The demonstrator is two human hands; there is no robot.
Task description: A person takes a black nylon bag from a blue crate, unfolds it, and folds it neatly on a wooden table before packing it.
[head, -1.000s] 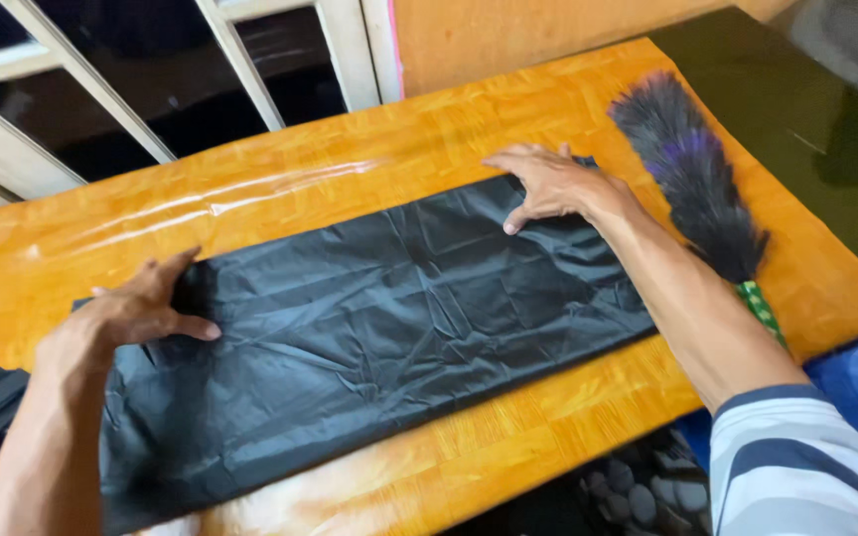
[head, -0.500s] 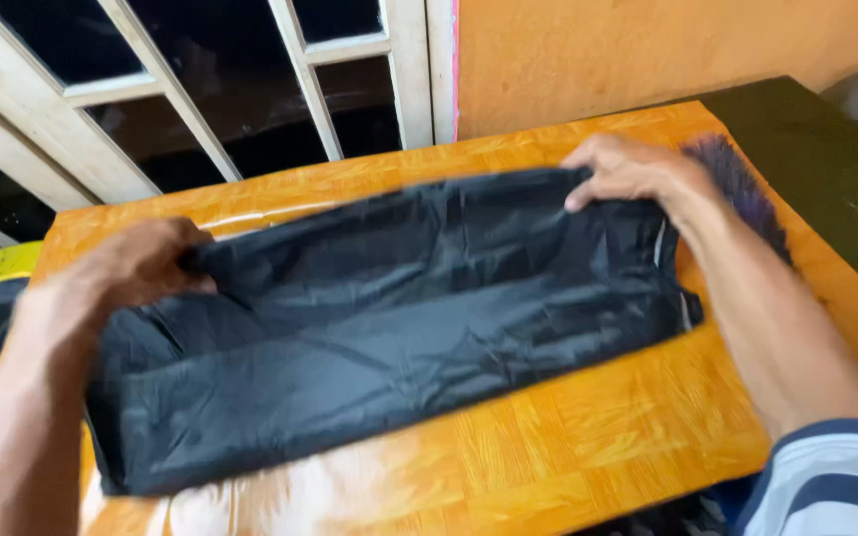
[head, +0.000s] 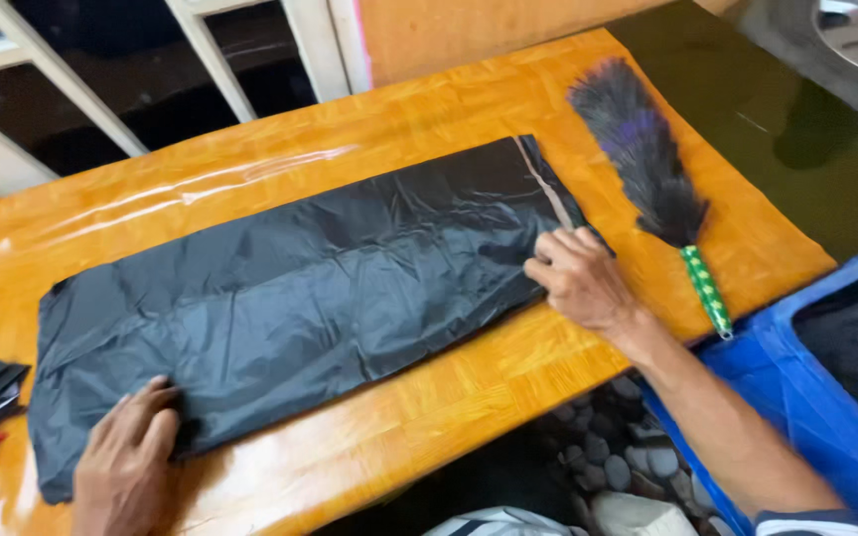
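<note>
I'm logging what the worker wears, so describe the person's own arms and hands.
Both hands are bare: no gloves, rings or watch show on the left hand or the right hand. The right forearm is uncovered down to a short sleeve striped dark blue and white at the bottom edge. Little of the left arm shows, and no sleeve is visible on it.

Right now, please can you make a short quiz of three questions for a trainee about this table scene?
1. True or false: both hands rest on the black plastic bag.
2. Which thing lies beside the bag's right end? A) a feather duster B) a pair of scissors C) a cup
3. Fill in: the left hand presses the bag's near ___ corner.

Key:
1. True; the right hand is at the right end.
2. A, the feather duster on the wooden table.
3. left
</note>
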